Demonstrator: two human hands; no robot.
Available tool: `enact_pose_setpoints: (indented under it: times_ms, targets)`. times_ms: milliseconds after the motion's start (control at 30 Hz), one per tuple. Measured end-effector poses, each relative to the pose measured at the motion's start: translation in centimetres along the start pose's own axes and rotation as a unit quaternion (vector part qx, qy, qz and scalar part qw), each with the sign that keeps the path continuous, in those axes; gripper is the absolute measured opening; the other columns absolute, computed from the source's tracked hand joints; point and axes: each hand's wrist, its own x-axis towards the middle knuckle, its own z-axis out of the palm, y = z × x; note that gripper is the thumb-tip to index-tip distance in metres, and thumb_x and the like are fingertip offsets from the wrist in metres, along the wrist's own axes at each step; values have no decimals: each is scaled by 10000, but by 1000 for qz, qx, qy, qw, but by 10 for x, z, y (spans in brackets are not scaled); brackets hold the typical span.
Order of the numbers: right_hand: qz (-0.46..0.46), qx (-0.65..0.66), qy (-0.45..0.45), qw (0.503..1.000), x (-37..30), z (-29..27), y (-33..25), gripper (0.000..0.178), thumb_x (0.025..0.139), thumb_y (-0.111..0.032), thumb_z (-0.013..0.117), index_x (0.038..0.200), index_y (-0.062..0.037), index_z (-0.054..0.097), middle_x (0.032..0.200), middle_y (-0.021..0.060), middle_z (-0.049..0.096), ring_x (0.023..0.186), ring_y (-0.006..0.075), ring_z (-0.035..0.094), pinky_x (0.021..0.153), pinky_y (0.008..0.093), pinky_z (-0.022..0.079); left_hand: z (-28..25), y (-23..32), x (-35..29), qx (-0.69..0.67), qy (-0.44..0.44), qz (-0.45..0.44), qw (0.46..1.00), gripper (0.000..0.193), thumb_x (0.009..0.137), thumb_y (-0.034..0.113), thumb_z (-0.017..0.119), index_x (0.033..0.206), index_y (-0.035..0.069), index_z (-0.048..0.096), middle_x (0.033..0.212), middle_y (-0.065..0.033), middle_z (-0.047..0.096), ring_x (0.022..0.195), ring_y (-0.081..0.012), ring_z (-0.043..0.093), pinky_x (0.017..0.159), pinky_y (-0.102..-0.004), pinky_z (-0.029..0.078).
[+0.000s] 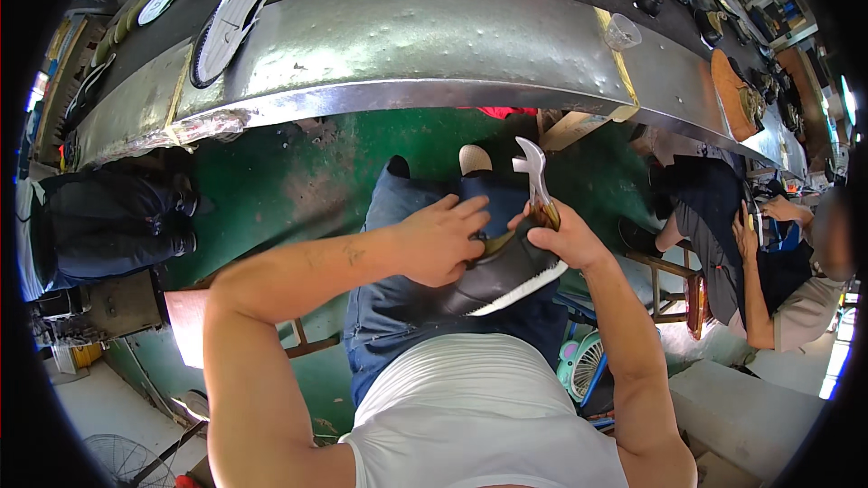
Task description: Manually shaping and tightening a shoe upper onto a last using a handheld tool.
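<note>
A dark leather shoe (497, 286) with a white strip along its lower edge lies tilted across my lap. My left hand (441, 239) rests at its opening, fingers bent over the upper and a thumb I cannot see. Lasting pincers (535, 169) with a metal hammer-like head point up and away from me, gripped in my right hand (567, 235) by the handles. That hand also presses against one end of the shoe. Part of the upper is hidden beneath my left hand.
Ahead runs a metal-edged workbench (407, 41) carrying a white-soled shoe (231, 29), a clear cup (622, 32) and several more shoes. A co-worker (759, 262) sits at the right; another person's dark-clad legs (113, 217) are at the left. A small green fan (581, 366) stands by my right side.
</note>
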Motion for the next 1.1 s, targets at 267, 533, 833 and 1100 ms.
enact_pose_setpoints:
  times_ms: [267,533,833,1100]
  targets:
    - [-33,-42,-78,996,-14,17,-18,528,723,-93,813,1153,-52,509,1139,116,638,1089,181,580,976,355,449,-35,-23,-19,-33,-197,79,977,224,948,249,588,1001,73,717,1171,-92,628,1241,-291,511,904,-464,493]
    - [-4,-56,62,997,-3,36,-24,347,804,-165,760,1050,-45,546,1030,80,655,983,151,606,875,308,473,20,-16,-94,-554,344,-345,675,766,975,275,597,1543,-41,191,1581,-253,264,1488,-370,245,1199,-461,236]
    - [-81,-234,132,960,39,105,-48,283,1006,-276,589,1059,3,593,820,45,658,711,148,630,688,312,521,37,16,-49,-486,430,-222,728,740,902,209,736,1521,81,349,1405,-136,502,1325,-246,450,1122,-376,347]
    - [-1,-260,13,965,-62,107,1,279,1002,-238,572,1144,-3,623,877,79,726,757,132,669,709,294,521,50,16,-61,-623,340,-204,674,602,1032,298,573,1538,163,275,1260,-40,561,1174,-142,503,1040,-315,394]
